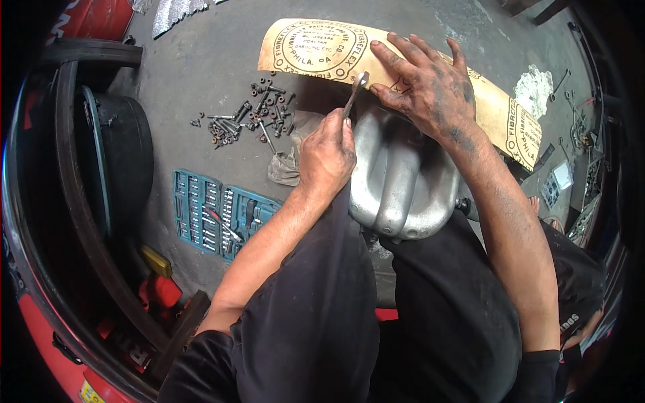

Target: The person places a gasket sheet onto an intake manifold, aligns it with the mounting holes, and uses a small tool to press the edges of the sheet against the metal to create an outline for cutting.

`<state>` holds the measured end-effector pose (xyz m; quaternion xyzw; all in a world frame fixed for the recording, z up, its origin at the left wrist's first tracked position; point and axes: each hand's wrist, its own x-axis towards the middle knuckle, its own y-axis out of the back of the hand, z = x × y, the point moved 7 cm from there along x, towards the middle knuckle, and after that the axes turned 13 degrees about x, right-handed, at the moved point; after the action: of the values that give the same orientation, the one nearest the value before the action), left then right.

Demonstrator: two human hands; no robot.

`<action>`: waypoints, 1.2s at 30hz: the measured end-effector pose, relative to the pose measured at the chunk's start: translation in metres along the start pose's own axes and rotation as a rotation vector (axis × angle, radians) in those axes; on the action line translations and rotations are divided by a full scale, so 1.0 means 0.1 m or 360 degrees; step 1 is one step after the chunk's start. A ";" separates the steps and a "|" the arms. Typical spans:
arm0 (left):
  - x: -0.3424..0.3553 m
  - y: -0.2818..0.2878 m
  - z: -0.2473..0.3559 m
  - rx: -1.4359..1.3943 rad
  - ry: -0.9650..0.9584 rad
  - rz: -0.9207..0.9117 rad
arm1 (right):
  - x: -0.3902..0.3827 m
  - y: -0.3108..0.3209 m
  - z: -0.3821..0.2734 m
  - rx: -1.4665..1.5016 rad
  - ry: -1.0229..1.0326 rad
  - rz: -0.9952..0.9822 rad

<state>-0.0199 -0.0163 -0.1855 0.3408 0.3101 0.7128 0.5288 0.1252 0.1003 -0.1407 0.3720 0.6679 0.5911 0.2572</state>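
A tan printed gasket sheet (501,109) lies over a silver curved metal manifold (392,195) between my dark-trousered knees. My left hand (326,154) grips a metal wrench (353,93), whose head touches the sheet's lower edge near the middle. My right hand (433,94), smudged with grease, rests palm down on the sheet with its fingers spread, holding it against the part beneath; the underside of the sheet there is hidden.
Bolts and nuts (245,117) lie scattered on the grey floor (175,67) by a rag (285,164). An open teal socket case (197,211) sits below them. A dark frame (70,134) stands at left. Another person's dark-clothed leg (568,265) and assorted parts (557,188) are at right.
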 end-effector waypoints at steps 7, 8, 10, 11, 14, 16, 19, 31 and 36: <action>-0.02 0.06 -0.04 -0.0040 0.0055 0.0097 | 0.01 0.00 -0.01 0.0002 0.0029 0.0015; -0.02 0.05 -0.03 -0.0042 0.0056 0.0096 | 0.01 0.00 -0.01 0.0010 0.0023 0.0012; -0.02 0.00 -0.03 -0.0020 0.0084 -0.0001 | 0.01 0.00 0.00 0.0015 0.0016 0.0006; -0.02 -0.01 -0.02 -0.0025 0.0085 -0.0003 | 0.01 0.00 0.00 0.0007 0.0017 0.0002; -0.01 0.00 0.00 -0.0026 0.0022 0.0024 | 0.01 -0.02 -0.02 0.0010 0.0020 0.0006; -0.02 -0.03 -0.01 0.0015 0.0014 -0.0013 | 0.00 -0.02 -0.02 0.0010 0.0019 0.0007; 0.01 -0.03 0.00 -0.0021 0.0051 -0.0069 | 0.00 -0.01 -0.01 -0.0011 -0.0002 -0.0009; -0.01 0.03 0.02 -0.0076 0.0014 0.0100 | -0.01 -0.01 -0.01 -0.0006 -0.0008 -0.0017; 0.02 0.03 0.05 -0.0070 0.0082 0.0012 | -0.01 -0.01 0.00 -0.0012 -0.0001 -0.0003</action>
<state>-0.0177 -0.0146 -0.1797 0.3119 0.3065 0.7300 0.5252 0.1259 0.0991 -0.1416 0.3706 0.6660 0.5931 0.2593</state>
